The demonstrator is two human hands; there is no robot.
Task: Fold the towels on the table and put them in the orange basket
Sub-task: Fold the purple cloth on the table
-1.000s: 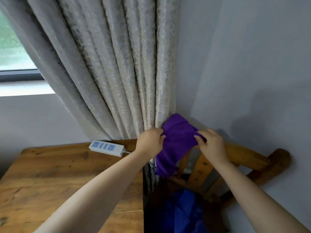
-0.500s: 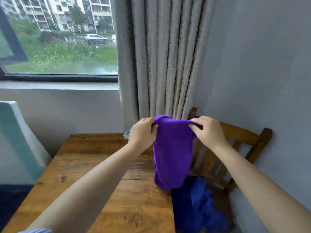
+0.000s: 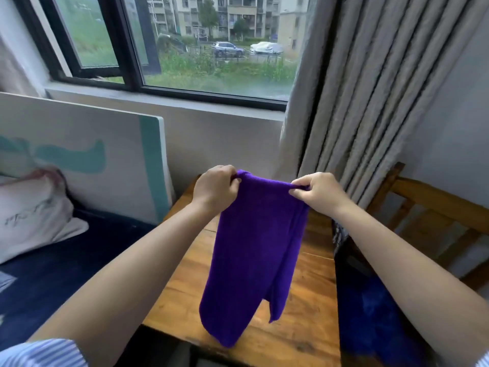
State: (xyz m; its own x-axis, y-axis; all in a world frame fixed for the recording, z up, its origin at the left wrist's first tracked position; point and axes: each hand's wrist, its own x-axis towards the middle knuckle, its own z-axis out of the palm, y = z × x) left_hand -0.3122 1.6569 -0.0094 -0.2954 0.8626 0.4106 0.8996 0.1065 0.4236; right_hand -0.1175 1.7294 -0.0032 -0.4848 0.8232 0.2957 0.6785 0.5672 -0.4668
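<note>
Soft, even daylight comes in through the window (image 3: 211, 49) ahead — overcast in tone, with no hard glare on the glass. The purple towel (image 3: 254, 247) is evenly lit and saturated, its weave slightly smeared. The wooden counter (image 3: 312, 282) carries a faint sheen and only weak shadows. The dark blue bed (image 3: 79, 274) at left sinks into shade. Wide-angle distortion bends the window frame and curtain (image 3: 370, 88) — the forearms balloon toward the lower corners. Fine detail is soft throughout.
</note>
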